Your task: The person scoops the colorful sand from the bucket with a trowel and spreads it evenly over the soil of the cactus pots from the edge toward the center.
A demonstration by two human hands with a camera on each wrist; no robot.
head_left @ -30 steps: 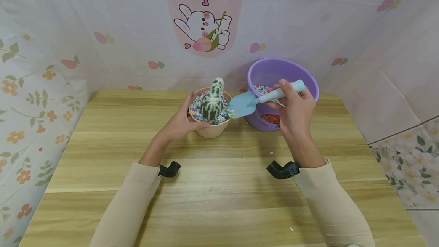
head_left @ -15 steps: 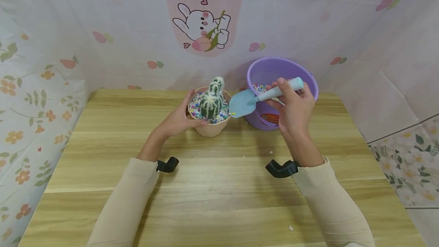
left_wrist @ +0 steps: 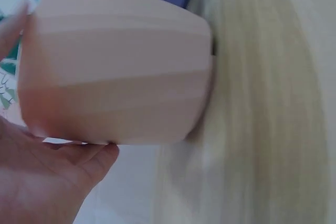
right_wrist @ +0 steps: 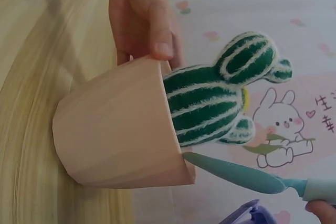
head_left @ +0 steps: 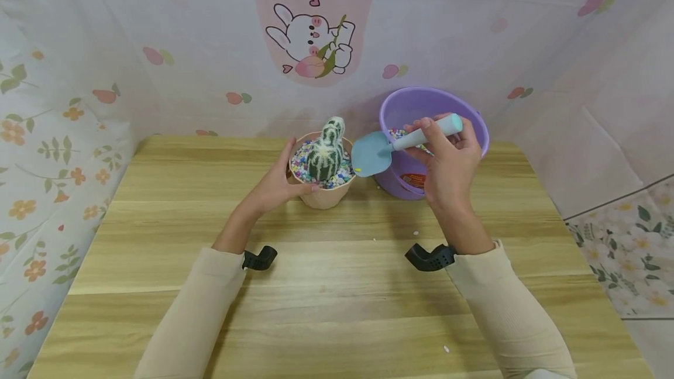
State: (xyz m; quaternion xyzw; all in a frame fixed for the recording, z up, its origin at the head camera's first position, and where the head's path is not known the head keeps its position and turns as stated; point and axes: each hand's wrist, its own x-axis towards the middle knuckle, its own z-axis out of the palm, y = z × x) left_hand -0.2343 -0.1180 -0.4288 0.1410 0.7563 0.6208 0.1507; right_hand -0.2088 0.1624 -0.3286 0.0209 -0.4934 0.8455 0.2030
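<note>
Lifting slightly, the trowel [head_left: 392, 148] in the right hand's [head_left: 447, 159] curled fingers now tips up beside the cactus [head_left: 326, 151]; the left hand [head_left: 276, 186] still wraps the pot [head_left: 323, 195] on the table [head_left: 337, 285], so the scoop seems emptied.

Head view looking down at the table [head_left: 337, 285], both wrist views close beside the pot [head_left: 322, 195]
</note>
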